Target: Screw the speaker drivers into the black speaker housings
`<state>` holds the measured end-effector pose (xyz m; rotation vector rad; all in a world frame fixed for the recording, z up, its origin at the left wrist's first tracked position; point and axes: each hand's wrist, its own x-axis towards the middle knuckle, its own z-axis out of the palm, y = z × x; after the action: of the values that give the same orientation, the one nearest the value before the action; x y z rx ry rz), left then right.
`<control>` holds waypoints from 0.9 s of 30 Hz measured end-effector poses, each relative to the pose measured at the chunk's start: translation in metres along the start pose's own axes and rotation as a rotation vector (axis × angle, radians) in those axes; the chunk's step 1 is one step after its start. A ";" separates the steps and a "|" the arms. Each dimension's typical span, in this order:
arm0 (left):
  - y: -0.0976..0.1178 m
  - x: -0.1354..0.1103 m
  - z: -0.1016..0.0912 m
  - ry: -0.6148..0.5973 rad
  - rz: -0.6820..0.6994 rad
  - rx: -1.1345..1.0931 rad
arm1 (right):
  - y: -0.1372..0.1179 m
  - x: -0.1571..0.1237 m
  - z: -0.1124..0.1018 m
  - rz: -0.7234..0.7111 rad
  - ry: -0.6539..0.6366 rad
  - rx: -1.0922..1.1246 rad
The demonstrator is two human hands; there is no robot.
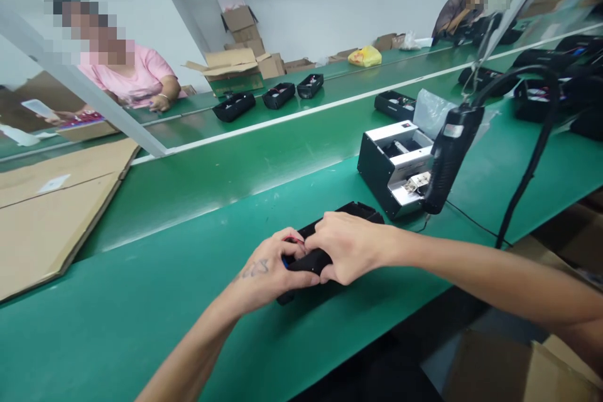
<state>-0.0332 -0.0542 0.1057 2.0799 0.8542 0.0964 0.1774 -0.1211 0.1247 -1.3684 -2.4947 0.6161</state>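
A black plastic housing (360,209) lies on the green bench, long side slanting up to the right. My left hand (271,270) grips its near left part, thumb along the front wall and fingers curled over the inside. Opposite it, my right hand (351,248) pinches at the middle of the housing, its fingertips close to those of the left. A bit of red wire (294,239) shows by the left fingers. What the fingertips press inside the housing is hidden by the hands.
A screw feeder (396,166) stands behind my right hand, with a black electric screwdriver (455,160) hanging before it. Flattened cardboard (61,201) lies left. More black housings (279,95) sit across the line, where a person in pink (148,75) and another person (452,16) work.
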 end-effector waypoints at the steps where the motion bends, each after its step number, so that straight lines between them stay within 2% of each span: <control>1: -0.002 -0.004 0.007 0.043 0.042 0.056 | -0.003 -0.011 0.001 0.001 0.087 0.036; 3: -0.007 -0.014 0.022 0.147 0.146 0.200 | -0.007 -0.036 0.000 0.046 0.370 0.147; 6: -0.014 -0.027 0.045 0.308 0.343 0.419 | -0.005 -0.080 -0.003 0.121 1.003 0.266; 8: -0.017 -0.033 0.058 0.424 0.469 0.498 | 0.008 -0.106 -0.003 0.168 1.429 0.215; 9: -0.018 -0.035 0.064 0.477 0.513 0.512 | 0.018 -0.116 -0.003 0.209 1.578 0.152; 10: -0.020 -0.037 0.068 0.521 0.541 0.513 | 0.030 -0.125 -0.003 0.266 1.660 0.084; 11: -0.021 -0.038 0.073 0.554 0.554 0.504 | 0.044 -0.131 -0.003 0.341 1.664 0.034; 13: -0.024 -0.039 0.079 0.583 0.554 0.477 | 0.070 -0.139 -0.006 0.486 1.496 0.059; 15: -0.026 -0.039 0.083 0.600 0.540 0.449 | 0.090 -0.141 -0.009 0.560 1.285 0.245; 16: -0.027 -0.040 0.085 0.607 0.535 0.443 | 0.096 -0.140 -0.010 0.561 1.230 0.350; 17: -0.028 -0.040 0.085 0.616 0.533 0.443 | 0.100 -0.138 -0.010 0.549 1.222 0.433; 20: -0.026 -0.041 0.083 0.621 0.546 0.479 | 0.100 -0.132 -0.006 0.473 1.318 0.562; 23: -0.026 -0.039 0.074 0.599 0.590 0.593 | 0.094 -0.127 0.001 0.352 1.234 0.775; 25: -0.028 -0.035 0.065 0.569 0.689 0.725 | 0.089 -0.127 -0.001 0.303 1.202 0.867; 27: -0.032 -0.031 0.056 0.542 0.800 0.842 | 0.084 -0.130 -0.012 0.259 1.304 0.826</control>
<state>-0.0536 -0.0990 0.0540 3.1726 0.2899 0.8909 0.3146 -0.1876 0.0959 -1.1256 -0.8879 0.4514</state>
